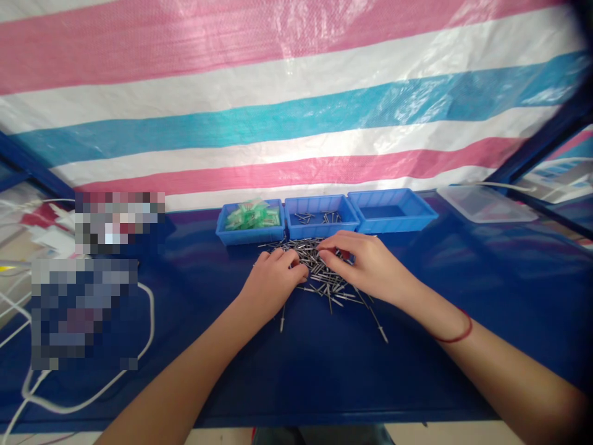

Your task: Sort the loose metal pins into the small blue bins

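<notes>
Slim silver metal rivets lie heaped centrally, probably light, stiff and slippery, best pinched mid-shank. Bare left hand and bare right hand curl at the heap; whether they clamp any, I cannot tell. Rectangular blue plastic bins stand beyond.

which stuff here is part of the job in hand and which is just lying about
In use, it seems:
left hand and right hand, both at the pile
pile of metal pins
middle blue bin, holding similar pins, likely part of it

Apparently just lying about:
white cable on the left
clear plastic lid or tray on the right
</notes>
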The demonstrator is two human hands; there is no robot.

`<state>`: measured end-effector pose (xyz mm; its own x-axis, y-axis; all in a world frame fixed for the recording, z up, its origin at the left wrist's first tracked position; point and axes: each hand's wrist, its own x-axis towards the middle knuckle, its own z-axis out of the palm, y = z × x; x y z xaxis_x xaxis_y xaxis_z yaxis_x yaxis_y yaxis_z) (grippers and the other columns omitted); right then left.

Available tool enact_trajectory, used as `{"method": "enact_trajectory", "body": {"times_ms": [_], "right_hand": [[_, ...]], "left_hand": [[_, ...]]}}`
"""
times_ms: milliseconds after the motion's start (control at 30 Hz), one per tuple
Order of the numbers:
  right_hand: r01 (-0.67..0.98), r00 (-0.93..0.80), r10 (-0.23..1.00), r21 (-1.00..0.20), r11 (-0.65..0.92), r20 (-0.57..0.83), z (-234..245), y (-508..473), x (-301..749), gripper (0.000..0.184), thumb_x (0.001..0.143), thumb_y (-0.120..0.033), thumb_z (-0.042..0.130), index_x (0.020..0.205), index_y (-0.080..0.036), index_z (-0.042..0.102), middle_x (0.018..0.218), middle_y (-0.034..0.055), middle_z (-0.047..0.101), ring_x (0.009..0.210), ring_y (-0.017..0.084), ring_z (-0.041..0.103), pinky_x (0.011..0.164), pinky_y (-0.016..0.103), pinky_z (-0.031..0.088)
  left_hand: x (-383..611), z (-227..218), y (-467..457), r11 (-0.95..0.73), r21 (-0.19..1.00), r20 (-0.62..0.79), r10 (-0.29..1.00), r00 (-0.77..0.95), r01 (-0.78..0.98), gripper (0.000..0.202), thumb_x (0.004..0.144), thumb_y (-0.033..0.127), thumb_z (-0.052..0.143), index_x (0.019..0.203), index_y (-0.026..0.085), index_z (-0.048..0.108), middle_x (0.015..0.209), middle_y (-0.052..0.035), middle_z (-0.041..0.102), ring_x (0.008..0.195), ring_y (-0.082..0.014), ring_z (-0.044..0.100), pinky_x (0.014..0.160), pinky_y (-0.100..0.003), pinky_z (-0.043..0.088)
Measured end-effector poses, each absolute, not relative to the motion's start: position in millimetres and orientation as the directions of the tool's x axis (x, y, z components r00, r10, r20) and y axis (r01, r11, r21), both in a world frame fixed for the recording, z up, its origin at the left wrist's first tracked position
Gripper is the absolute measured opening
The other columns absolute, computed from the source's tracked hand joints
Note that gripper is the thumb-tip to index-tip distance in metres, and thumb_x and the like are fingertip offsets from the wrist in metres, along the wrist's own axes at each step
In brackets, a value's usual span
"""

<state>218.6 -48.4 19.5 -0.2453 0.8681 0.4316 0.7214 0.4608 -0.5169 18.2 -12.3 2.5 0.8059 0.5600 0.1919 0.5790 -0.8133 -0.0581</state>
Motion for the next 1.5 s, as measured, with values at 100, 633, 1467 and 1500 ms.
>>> {"method": "enact_trajectory", "body": {"times_ms": [100, 633, 1467, 1500], "right_hand": [[0.707, -0.257, 0.871, -0.533, 0.465, 0.42, 18, -51, 216, 0.016, 0.087, -0.019, 0.053, 0.086, -0.019, 0.069, 0.082, 0.0042, 0.068, 0.067, 0.015, 0.058, 0.062, 0.029, 0.043], [0.545, -0.185, 0.868, -0.687, 0.481, 0.46, 9, -54, 205, 0.016, 0.089, -0.029, 0.055, 0.086, -0.021, 0.068, 0.083, 0.0038, 0.07, 0.066, 0.014, 0.058, 0.059, 0.028, 0.045], [0.604, -0.202, 0.799, -0.57, 0.556, 0.566, 15, -59, 205, 0.011, 0.091, -0.019, 0.05, 0.089, -0.021, 0.061, 0.088, 0.0055, 0.065, 0.082, 0.017, 0.058, 0.071, 0.031, 0.047], [0.599, -0.2, 0.801, -0.577, 0.556, 0.565, 15, -60, 205, 0.011, 0.091, -0.019, 0.05, 0.09, -0.021, 0.061, 0.088, 0.0054, 0.065, 0.082, 0.017, 0.058, 0.071, 0.031, 0.046]], "left_hand": [[18, 1, -11, -0.803, 0.029, 0.249, 0.582, 0.774, 0.595, 0.014, 0.093, 0.029, 0.051, 0.09, 0.021, 0.062, 0.1, -0.004, 0.062, 0.093, -0.0205, 0.052, 0.075, -0.032, 0.033], [26, 1, -24, -0.56, 0.712, 0.352, 0.806, 0.476, 0.423, 0.011, 0.09, 0.026, 0.053, 0.09, 0.02, 0.063, 0.09, -0.0014, 0.068, 0.083, -0.015, 0.062, 0.078, -0.026, 0.046], [28, -3, -28, -0.662, 0.613, 0.459, 0.743, 0.487, 0.431, 0.017, 0.085, 0.022, 0.057, 0.101, 0.021, 0.065, 0.114, -0.0082, 0.063, 0.112, -0.0212, 0.056, 0.101, -0.038, 0.041], [29, -2, -29, -0.667, 0.619, 0.459, 0.736, 0.498, 0.414, 0.016, 0.085, 0.022, 0.057, 0.1, 0.02, 0.065, 0.111, -0.008, 0.064, 0.109, -0.0205, 0.057, 0.1, -0.037, 0.042]]}}
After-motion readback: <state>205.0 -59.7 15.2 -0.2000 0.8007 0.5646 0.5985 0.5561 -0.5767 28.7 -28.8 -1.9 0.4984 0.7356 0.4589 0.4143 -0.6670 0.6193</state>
